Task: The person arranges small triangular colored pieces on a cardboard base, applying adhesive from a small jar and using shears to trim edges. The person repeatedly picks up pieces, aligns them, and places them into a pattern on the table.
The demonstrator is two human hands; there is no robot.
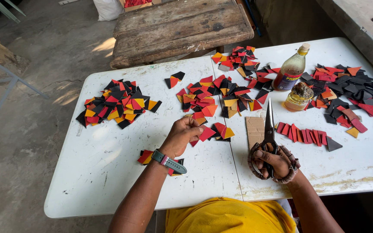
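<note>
The person sits at a white surface (109,172) covered w/ small cut pieces in red, orange, yellow and black. Left hand (182,136) is down on a little heap just in front of them, fingers (194,125) curled narrow around a red piece (207,133); looks like a pinch grip, though the thumb is hidden so I can't be sure how firmly it's held. A grey watch (169,162) sits on that wrist, w/ a few more pieces under the forearm.

Right hand (275,162) holds big scissors (269,129) by wrapped handles, fingers through the loops and closed on them. Blades are shut, tips pointing away, resting over a cardboard strip (254,130).

Around: a big mixed pile (115,103) far left, a central pile (214,97), a row of red strips (303,133) just right of the scissors, a dark pile (350,92) far right. A bottle (291,69) and a small jar (298,97) stand between the piles, near the scissor tips. An old wooden bench (182,28) stands beyond the surface.

Risks, as I'd judge them: the scissor point is close to the jar and bottle, so a careless forward swing could knock either over and spill onto the pieces. The piece in the left hand is small, so fingers would sit v. near the blades when cutting. Loose pieces near the front edge could get swept to the floor by a forearm.
</note>
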